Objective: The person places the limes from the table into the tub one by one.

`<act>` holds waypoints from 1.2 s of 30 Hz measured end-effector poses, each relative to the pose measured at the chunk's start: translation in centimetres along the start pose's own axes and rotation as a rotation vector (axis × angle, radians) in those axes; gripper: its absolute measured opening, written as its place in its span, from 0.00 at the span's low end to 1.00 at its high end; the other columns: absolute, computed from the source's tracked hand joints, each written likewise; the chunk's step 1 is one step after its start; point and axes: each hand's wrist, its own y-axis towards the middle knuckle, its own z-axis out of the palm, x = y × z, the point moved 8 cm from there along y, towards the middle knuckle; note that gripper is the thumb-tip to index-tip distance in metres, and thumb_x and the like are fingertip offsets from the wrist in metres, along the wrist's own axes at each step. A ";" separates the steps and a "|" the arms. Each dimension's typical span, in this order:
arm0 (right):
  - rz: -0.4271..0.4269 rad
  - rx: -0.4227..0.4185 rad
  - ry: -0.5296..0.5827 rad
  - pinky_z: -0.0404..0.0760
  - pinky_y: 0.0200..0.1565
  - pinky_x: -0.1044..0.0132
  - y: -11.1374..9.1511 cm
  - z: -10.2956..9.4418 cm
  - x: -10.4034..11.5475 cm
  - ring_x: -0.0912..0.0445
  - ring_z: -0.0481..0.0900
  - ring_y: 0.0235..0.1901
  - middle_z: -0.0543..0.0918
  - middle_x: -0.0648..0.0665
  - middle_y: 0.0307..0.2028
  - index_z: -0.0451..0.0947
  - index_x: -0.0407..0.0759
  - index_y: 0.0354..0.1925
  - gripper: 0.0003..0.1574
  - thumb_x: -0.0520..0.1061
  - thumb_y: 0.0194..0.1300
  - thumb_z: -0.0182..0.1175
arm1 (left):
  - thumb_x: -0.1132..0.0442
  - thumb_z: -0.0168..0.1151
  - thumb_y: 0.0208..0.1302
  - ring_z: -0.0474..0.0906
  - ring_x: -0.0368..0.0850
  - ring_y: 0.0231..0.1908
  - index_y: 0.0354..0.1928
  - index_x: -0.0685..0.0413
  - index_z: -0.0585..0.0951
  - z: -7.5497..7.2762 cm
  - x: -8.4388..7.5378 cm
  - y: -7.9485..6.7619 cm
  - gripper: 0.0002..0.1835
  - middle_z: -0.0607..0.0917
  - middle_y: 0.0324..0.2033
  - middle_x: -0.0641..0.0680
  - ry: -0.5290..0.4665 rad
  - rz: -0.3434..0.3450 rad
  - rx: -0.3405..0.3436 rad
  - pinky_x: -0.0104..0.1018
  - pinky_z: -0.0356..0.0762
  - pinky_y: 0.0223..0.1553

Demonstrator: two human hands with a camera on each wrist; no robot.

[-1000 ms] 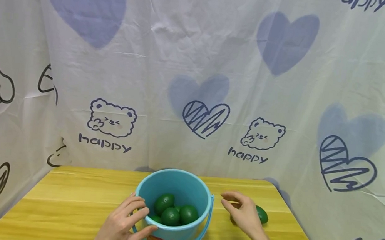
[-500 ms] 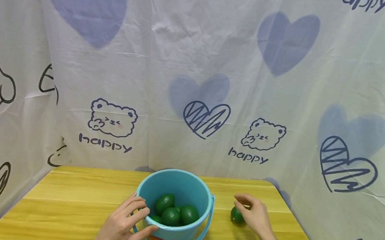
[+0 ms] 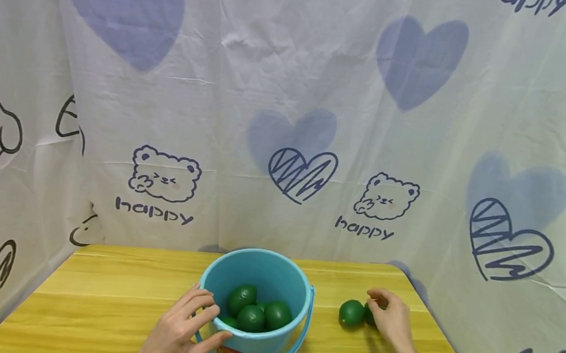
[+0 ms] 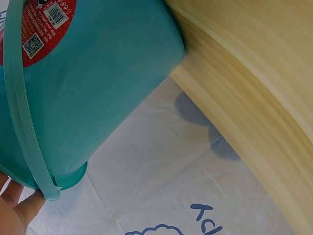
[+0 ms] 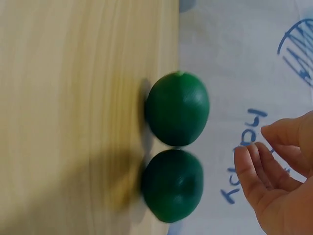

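My left hand (image 3: pixel 178 328) grips the rim of a light-blue bucket (image 3: pixel 266 348) at its near left side; in the left wrist view only fingertips (image 4: pixel 30 205) show at the rim. Several dark green limes (image 3: pixel 250 318) lie inside the bucket. Two more limes rest on the table to its right, a left one (image 3: pixel 351 314) and a right one (image 5: pixel 172 185), close side by side. My right hand (image 3: pixel 393 320) hovers over the right lime and partly hides it in the head view. Its fingers are loosely bent with a gap to the thumb, holding nothing, apart from both limes.
The yellow wood-grain table (image 3: pixel 113 291) has its far edge just behind the bucket. A white cloth (image 3: pixel 294 58) printed with hearts and bears hangs at the back and both sides. The bucket's blue handle (image 3: pixel 305 326) hangs down along its front.
My right hand has moved to the right, from near the bucket to over the right lime, uncovering the left lime. The left hand and the bucket have stayed in place.
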 end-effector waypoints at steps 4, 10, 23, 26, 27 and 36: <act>-0.018 -0.024 -0.050 0.84 0.43 0.50 0.3 -0.4 -1.2 0.41 0.80 0.47 0.83 0.34 0.49 0.81 0.36 0.51 0.15 0.36 0.66 0.59 | 0.40 0.70 0.56 0.77 0.43 0.43 0.36 0.46 0.82 0.0 -0.1 -0.1 0.19 0.82 0.39 0.46 -0.012 -0.001 -0.008 0.48 0.74 0.62; -0.010 -0.053 -0.114 0.78 0.51 0.40 1.1 -1.1 -2.4 0.34 0.76 0.52 0.80 0.28 0.52 0.79 0.32 0.52 0.19 0.35 0.63 0.60 | 0.40 0.69 0.56 0.77 0.43 0.44 0.36 0.47 0.83 0.1 0.1 0.1 0.19 0.82 0.39 0.47 -0.026 -0.017 0.006 0.63 0.79 0.51; 0.087 0.047 -0.163 0.78 0.52 0.40 1.9 -0.7 -5.1 0.30 0.74 0.55 0.76 0.23 0.55 0.75 0.27 0.57 0.26 0.42 0.65 0.61 | 0.39 0.68 0.56 0.77 0.43 0.44 0.36 0.47 0.82 0.2 0.1 0.0 0.20 0.83 0.39 0.47 -0.009 -0.022 0.019 0.63 0.79 0.50; 0.101 0.083 -0.182 0.81 0.50 0.42 1.9 -0.3 -5.5 0.30 0.75 0.54 0.77 0.25 0.55 0.76 0.28 0.57 0.27 0.43 0.64 0.63 | 0.39 0.68 0.56 0.77 0.43 0.44 0.36 0.47 0.82 0.1 0.0 -0.1 0.20 0.83 0.39 0.47 -0.005 -0.017 0.013 0.63 0.79 0.50; 0.106 0.098 -0.187 0.81 0.49 0.42 1.9 -0.1 -5.6 0.31 0.75 0.54 0.78 0.25 0.54 0.76 0.28 0.56 0.27 0.44 0.64 0.64 | 0.39 0.68 0.57 0.77 0.43 0.44 0.36 0.47 0.82 0.1 0.0 -0.1 0.20 0.83 0.39 0.47 -0.002 -0.017 0.013 0.63 0.80 0.49; 0.161 0.199 -0.158 0.84 0.44 0.47 2.1 1.2 -6.9 0.33 0.80 0.48 0.79 0.23 0.50 0.73 0.29 0.59 0.36 0.47 0.58 0.70 | 0.39 0.68 0.56 0.77 0.43 0.44 0.37 0.47 0.83 0.2 0.0 -0.2 0.20 0.82 0.40 0.46 0.012 -0.013 -0.005 0.59 0.78 0.53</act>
